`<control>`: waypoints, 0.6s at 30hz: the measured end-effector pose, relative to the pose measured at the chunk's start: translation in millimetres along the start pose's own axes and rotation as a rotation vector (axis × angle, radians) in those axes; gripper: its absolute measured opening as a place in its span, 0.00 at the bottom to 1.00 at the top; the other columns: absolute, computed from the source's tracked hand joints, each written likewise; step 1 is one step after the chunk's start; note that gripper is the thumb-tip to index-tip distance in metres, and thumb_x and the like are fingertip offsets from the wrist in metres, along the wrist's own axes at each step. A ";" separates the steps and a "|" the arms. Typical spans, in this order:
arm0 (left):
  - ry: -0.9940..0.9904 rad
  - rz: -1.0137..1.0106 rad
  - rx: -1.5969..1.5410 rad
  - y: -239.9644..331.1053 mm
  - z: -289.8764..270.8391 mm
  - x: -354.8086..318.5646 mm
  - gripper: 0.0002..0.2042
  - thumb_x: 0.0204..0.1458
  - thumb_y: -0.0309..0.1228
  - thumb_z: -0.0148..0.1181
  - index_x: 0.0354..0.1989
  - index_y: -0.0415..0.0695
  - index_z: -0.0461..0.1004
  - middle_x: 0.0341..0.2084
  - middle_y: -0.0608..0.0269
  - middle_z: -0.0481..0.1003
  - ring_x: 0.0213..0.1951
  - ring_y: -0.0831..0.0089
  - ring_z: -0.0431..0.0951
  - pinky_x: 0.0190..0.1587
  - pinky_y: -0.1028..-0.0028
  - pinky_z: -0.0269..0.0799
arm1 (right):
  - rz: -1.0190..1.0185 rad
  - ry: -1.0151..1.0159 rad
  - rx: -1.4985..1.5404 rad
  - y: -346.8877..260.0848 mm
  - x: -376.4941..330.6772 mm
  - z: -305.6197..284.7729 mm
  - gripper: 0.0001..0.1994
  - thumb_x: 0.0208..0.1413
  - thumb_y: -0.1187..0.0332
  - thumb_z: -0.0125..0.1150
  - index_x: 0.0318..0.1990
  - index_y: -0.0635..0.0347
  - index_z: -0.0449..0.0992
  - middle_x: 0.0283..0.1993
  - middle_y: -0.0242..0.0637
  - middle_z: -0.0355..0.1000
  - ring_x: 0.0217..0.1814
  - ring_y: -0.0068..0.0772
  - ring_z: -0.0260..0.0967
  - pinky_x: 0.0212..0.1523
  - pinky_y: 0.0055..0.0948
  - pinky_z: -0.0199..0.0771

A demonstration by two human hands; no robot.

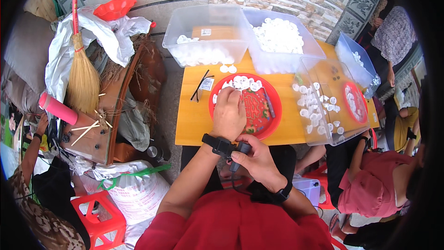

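Observation:
My left hand (228, 113) is over the red round tray (273, 130), back of the hand up, fingers curled under; whatever they hold, if anything, is hidden. Small round white plastic pieces (243, 82) lie along the tray's far side, close to its knuckles. Around my left wrist sits a black strap with a small box-shaped device (221, 145). My right hand (259, 161) is closed on a small black block (242, 150) with a cable, right against that strap. A dark band (284, 191) circles my right wrist.
Two clear bins (203, 32) with white pieces stand at the yellow table's (194, 127) far edge. A clear box (319, 134) lies to the right, near a second red tray (355, 103). Glasses (200, 85) lie left. People sit at both sides. A broom (82, 78) leans left.

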State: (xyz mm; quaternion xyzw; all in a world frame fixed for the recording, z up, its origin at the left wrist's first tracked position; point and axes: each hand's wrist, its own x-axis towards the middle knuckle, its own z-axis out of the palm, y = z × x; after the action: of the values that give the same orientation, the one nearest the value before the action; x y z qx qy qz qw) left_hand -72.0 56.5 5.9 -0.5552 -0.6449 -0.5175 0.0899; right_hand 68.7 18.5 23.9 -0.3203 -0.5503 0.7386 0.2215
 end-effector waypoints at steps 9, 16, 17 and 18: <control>-0.028 -0.830 -1.009 8.7 11.3 -9.1 0.06 0.50 0.21 0.54 0.35 0.34 0.72 0.28 0.58 0.76 0.29 0.75 0.77 0.32 0.80 0.72 | -0.165 0.106 -0.250 10.0 -11.7 4.3 0.19 0.49 0.72 0.62 0.48 0.63 0.62 0.31 0.33 0.69 0.27 0.18 0.67 0.25 0.19 0.69; 0.219 -0.666 -0.918 -3.8 7.6 -16.5 0.06 0.52 0.20 0.52 0.37 0.35 0.72 0.32 0.60 0.75 0.32 0.75 0.76 0.32 0.80 0.71 | -0.030 0.003 -0.500 2.7 -12.2 4.1 0.29 0.46 0.72 0.64 0.56 0.63 0.60 0.41 0.38 0.69 0.40 0.23 0.68 0.39 0.24 0.71; 0.222 -0.670 -0.946 -1.5 -4.5 -13.3 0.06 0.52 0.20 0.52 0.37 0.35 0.73 0.32 0.60 0.75 0.33 0.75 0.76 0.33 0.80 0.71 | -0.231 0.106 -0.720 -8.0 -16.3 -6.2 0.32 0.45 0.69 0.65 0.58 0.65 0.57 0.48 0.47 0.64 0.49 0.31 0.64 0.47 0.28 0.67; 0.219 -0.691 -0.912 0.1 -17.6 -12.0 0.06 0.52 0.20 0.52 0.37 0.35 0.73 0.33 0.60 0.75 0.32 0.75 0.76 0.34 0.80 0.70 | -0.432 0.184 -0.933 -19.8 -21.5 -17.2 0.36 0.45 0.67 0.65 0.60 0.68 0.54 0.56 0.57 0.60 0.59 0.39 0.61 0.55 0.32 0.62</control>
State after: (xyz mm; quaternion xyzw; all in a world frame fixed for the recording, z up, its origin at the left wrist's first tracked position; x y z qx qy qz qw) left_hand -75.6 35.5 5.6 -0.2385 -0.4876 -0.7966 -0.2659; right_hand 95.5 21.3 44.5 -0.3277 -0.8527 0.3209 0.2501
